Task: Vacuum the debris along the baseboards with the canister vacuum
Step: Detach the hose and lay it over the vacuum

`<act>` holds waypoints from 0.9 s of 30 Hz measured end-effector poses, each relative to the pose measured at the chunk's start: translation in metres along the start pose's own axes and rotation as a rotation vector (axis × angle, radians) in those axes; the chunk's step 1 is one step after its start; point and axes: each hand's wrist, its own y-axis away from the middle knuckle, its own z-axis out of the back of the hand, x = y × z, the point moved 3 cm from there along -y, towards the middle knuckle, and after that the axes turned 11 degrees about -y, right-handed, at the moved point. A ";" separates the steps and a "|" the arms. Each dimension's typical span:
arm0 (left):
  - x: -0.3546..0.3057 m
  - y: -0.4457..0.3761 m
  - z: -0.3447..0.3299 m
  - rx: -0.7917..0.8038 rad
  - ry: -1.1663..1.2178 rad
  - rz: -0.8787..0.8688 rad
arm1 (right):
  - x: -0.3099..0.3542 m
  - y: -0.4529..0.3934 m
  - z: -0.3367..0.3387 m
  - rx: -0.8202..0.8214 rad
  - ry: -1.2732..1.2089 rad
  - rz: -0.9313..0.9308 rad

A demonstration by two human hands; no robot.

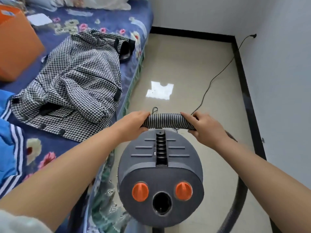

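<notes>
Currently both hands grip a ribbed vacuum hose [169,120] stretched level just beyond the grey canister vacuum [159,174], which stands on the tiled floor [185,64] between the bed [101,24] at left and the black baseboard [244,78] at right. The left hand [134,125] curls around the hose's left end; the right hand [203,128] wraps its right end, fingers closed on the ribbing. A power cord [218,73] trails to the far wall. Done well, the step likely means seating the hose firmly in the open near-side port [162,203], keeping it unkinked and clear of the cord.
</notes>
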 end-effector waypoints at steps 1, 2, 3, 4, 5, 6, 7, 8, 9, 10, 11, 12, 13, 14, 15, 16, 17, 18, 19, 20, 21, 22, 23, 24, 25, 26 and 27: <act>0.006 -0.013 -0.009 0.001 0.019 -0.002 | -0.005 -0.007 -0.008 0.020 -0.013 -0.005; 0.011 -0.026 -0.019 0.003 0.038 -0.005 | -0.012 -0.014 -0.016 0.013 -0.011 -0.009; 0.016 -0.039 -0.029 0.008 0.054 -0.013 | -0.020 -0.021 -0.024 -0.005 0.010 -0.021; 0.019 -0.051 -0.041 0.016 0.072 -0.019 | -0.028 -0.026 -0.033 -0.018 0.030 -0.039; 0.023 -0.061 -0.053 0.026 0.088 -0.014 | -0.034 -0.032 -0.041 -0.027 0.042 -0.054; 0.026 -0.070 -0.065 0.029 0.103 -0.007 | -0.040 -0.038 -0.049 -0.025 0.045 -0.062; 0.029 -0.077 -0.076 0.031 0.112 -0.006 | -0.045 -0.043 -0.059 -0.021 0.044 -0.072; 0.034 -0.085 -0.086 0.028 0.116 -0.007 | -0.049 -0.047 -0.067 -0.009 0.049 -0.085; 0.039 -0.093 -0.095 0.019 0.119 -0.010 | -0.053 -0.052 -0.076 0.009 0.056 -0.104; 0.044 -0.101 -0.104 0.012 0.132 -0.018 | -0.058 -0.057 -0.083 0.020 0.058 -0.120; 0.049 -0.109 -0.112 0.014 0.152 -0.031 | -0.064 -0.063 -0.090 0.022 0.052 -0.135; 0.054 -0.115 -0.118 0.019 0.174 -0.037 | -0.070 -0.069 -0.097 0.013 0.039 -0.141; 0.059 -0.120 -0.123 0.024 0.194 -0.036 | -0.076 -0.074 -0.104 0.016 0.014 -0.143; 0.063 -0.123 -0.128 0.039 0.209 -0.034 | -0.081 -0.077 -0.109 0.042 -0.023 -0.146; 0.067 -0.125 -0.133 0.063 0.219 -0.034 | -0.084 -0.078 -0.115 0.077 -0.080 -0.162; 0.071 -0.126 -0.137 0.091 0.225 -0.035 | -0.085 -0.077 -0.122 0.124 -0.131 -0.211; 0.074 -0.127 -0.141 0.116 0.234 -0.033 | -0.082 -0.076 -0.127 0.190 -0.147 -0.271; 0.077 -0.128 -0.143 0.132 0.247 -0.027 | -0.077 -0.077 -0.132 0.232 -0.162 -0.298; 0.078 -0.128 -0.145 0.145 0.261 -0.019 | -0.071 -0.080 -0.135 0.224 -0.172 -0.296; 0.078 -0.128 -0.147 0.153 0.272 -0.012 | -0.065 -0.086 -0.135 0.203 -0.179 -0.310; 0.077 -0.128 -0.149 0.152 0.282 -0.009 | -0.061 -0.097 -0.134 0.183 -0.183 -0.359; 0.077 -0.127 -0.152 0.146 0.292 -0.016 | -0.059 -0.108 -0.132 0.165 -0.174 -0.418; 0.075 -0.126 -0.154 0.145 0.309 -0.018 | -0.059 -0.120 -0.133 0.172 -0.148 -0.471; 0.075 -0.125 -0.156 0.153 0.338 -0.003 | -0.057 -0.133 -0.136 0.200 -0.113 -0.490; 0.074 -0.126 -0.158 0.161 0.387 0.043 | -0.056 -0.144 -0.140 0.242 -0.079 -0.483; 0.075 -0.129 -0.160 0.165 0.444 0.130 | -0.054 -0.153 -0.147 0.312 -0.049 -0.466; 0.076 -0.135 -0.161 0.156 0.490 0.246 | -0.051 -0.161 -0.154 0.367 -0.044 -0.446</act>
